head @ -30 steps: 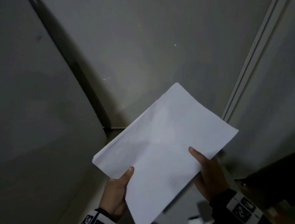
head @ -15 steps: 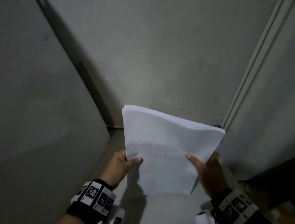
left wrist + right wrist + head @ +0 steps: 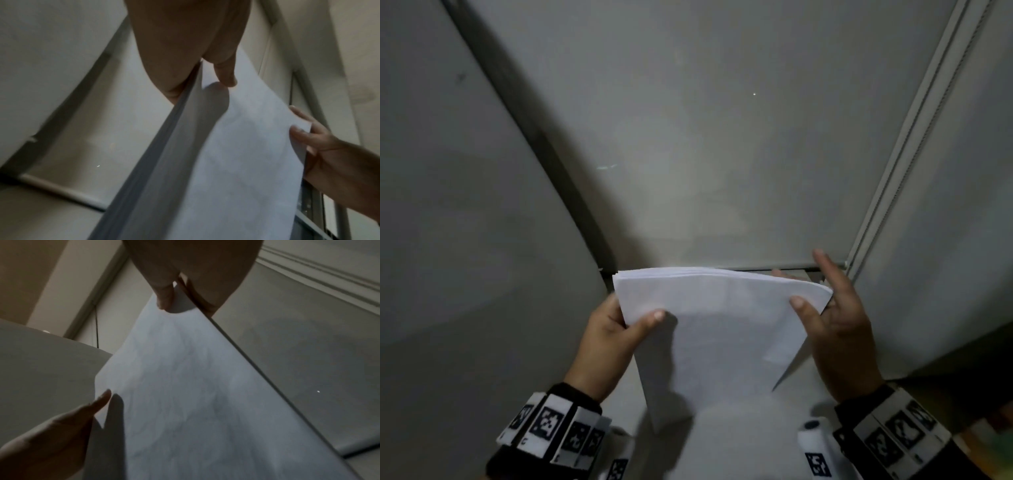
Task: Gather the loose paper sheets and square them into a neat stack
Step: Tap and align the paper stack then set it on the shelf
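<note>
We see the grey panelled wall (image 3: 722, 137) filling most of the head view, with a pale ribbed rail (image 3: 914, 137) running from 1 o'clock down toward 4 o'clock. In front of it, at the centre and slightly toward 6 o'clock, stands the stack of plain white paper sheets (image 3: 715, 335), held on edge between our two hands; its top edge is fanned a little, the sheets not flush, and its lower corner points toward 6 o'clock. We cannot tell whether that corner touches the surface below.

Our left hand (image 3: 609, 339) sits at the stack's 9 o'clock side and pinches it, thumb on the near face and fingers hidden behind. Our right hand (image 3: 839, 329) sits at the 3 o'clock side: its thumb presses the near face, while the fingers stand out straight and spread past the edge at 1 o'clock, so this hold is loose, not closed round the paper.

The white wrist bands with black square markers (image 3: 551, 428) circle both wrists at 7 and 5 o'clock. We can read no writing on the sheets; the markers carry only coded patterns.
</note>
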A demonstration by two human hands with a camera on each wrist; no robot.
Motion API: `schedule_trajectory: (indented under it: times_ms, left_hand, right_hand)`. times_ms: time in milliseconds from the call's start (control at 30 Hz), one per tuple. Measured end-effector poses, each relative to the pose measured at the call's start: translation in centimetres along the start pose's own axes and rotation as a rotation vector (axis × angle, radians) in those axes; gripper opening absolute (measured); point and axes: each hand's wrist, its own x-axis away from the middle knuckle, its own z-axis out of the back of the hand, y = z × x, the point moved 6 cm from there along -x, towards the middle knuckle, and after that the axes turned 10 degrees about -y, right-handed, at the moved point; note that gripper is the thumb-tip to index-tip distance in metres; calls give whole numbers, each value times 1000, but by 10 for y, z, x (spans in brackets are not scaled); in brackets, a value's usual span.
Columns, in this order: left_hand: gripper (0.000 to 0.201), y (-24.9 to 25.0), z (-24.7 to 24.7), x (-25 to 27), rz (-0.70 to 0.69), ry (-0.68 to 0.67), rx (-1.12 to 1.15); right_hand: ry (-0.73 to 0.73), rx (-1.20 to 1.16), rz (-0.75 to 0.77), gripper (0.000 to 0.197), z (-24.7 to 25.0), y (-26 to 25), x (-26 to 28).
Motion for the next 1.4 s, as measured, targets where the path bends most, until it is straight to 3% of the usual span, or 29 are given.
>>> schedule_trajectory:
  times_ms: [100, 200, 467, 633, 733, 900, 1067, 1167, 1233, 1400]
  left_hand:
    - [41, 27, -4, 1, -183, 42, -64]
    - [54, 36, -9, 5, -265, 74, -151]
    - [32, 45, -5, 5, -302, 85, -219]
    - [37, 51, -7, 3, -340, 57, -285]
    - [21, 49, -6, 1, -319, 58, -227]
    - [23, 49, -13, 2, -298, 45, -120]
    - [42, 33, -1, -1, -192, 61, -48]
    - [57, 3, -4, 1, 15, -113, 110]
    - [60, -26, -6, 9, 172, -187, 89]
    - [67, -86, -1, 26, 406, -169, -30]
  right_hand:
    - [-36, 56, 65, 51, -1, -7, 1]
    - [-12, 32, 91, 52, -1, -6, 3]
    - [13, -28, 115, 51, -3, -11, 2]
    - [23, -33, 107, 51, -4, -10, 2]
    - [28, -48, 100, 50, -6, -10, 2]
    - [37, -53, 99, 41, -8, -11, 3]
    - [58, -21, 84, 45, -5, -9, 4]
    - [48, -21, 86, 45, -5, -9, 4]
    - [39, -27, 91, 44, -5, -10, 4]
    - [40, -11, 97, 44, -6, -9, 3]
